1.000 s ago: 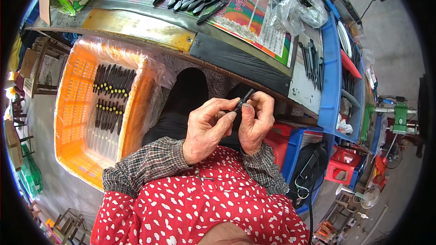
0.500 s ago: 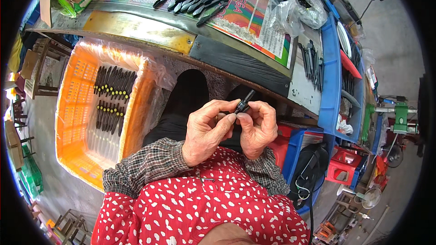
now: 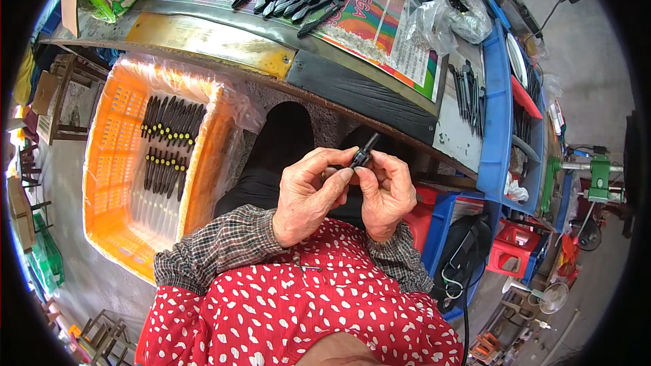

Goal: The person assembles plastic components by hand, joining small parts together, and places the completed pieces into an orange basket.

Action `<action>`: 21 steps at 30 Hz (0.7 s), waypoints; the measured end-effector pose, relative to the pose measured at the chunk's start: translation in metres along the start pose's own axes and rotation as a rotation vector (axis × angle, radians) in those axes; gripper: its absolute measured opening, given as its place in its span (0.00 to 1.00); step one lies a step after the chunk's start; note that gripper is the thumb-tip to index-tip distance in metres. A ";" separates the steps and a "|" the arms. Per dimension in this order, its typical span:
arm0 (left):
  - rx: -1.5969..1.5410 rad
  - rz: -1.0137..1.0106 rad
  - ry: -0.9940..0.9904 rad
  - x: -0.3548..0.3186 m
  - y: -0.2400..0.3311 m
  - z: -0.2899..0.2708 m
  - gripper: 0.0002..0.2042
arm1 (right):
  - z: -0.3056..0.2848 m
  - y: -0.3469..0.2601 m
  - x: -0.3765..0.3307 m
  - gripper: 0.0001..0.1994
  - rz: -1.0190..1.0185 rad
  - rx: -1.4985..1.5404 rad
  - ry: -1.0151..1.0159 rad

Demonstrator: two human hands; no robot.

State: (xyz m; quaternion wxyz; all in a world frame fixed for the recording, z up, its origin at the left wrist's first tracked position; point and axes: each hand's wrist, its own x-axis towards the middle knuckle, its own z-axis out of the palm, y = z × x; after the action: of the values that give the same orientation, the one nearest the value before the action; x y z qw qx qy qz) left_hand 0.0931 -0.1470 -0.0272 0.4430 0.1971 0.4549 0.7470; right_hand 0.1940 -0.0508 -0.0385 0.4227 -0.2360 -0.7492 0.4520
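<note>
Above my lap, both hands pinch a small black part (image 3: pixel 362 157) with a thin dark rod standing out of its upper end. My left hand (image 3: pixel 308 193) grips it between thumb and index finger from the left. On the other side, my right hand (image 3: pixel 386 193) has its thumb and fingertips closed on the same part. Much of it is covered by the fingers, so its exact kind does not show. Long black pieces (image 3: pixel 305 1) lie in a loose heap on the bench beyond my hands.
At left an orange crate (image 3: pixel 112 163), lined with clear plastic, holds two rows of black pieces with yellow dots (image 3: pixel 173 120). The bench edge (image 3: pixel 359 98) runs beyond my knees. More black pieces (image 3: pixel 468 98) lie beside a blue tray (image 3: pixel 494 122). Clear bags (image 3: pixel 451 13) sit at far right.
Both hands keep their pinch on the black part, with only a slight shift of the right fingers. The bench and crate sit marginally differently in the picture.
</note>
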 end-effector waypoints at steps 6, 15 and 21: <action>0.033 0.018 -0.011 0.000 -0.003 -0.001 0.13 | -0.001 -0.001 0.000 0.12 0.067 -0.062 0.016; -0.007 -0.020 -0.001 0.001 0.000 0.000 0.12 | -0.002 0.002 0.010 0.10 -0.090 -0.297 -0.041; 0.045 0.044 -0.014 0.001 -0.006 0.000 0.13 | -0.001 0.005 0.016 0.10 -0.203 -0.349 -0.049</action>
State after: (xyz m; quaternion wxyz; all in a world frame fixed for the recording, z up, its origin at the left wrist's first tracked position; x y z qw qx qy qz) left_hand 0.0956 -0.1454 -0.0325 0.4252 0.2222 0.4639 0.7447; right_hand 0.1861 -0.0357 -0.0357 0.4004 -0.2179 -0.8462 0.2758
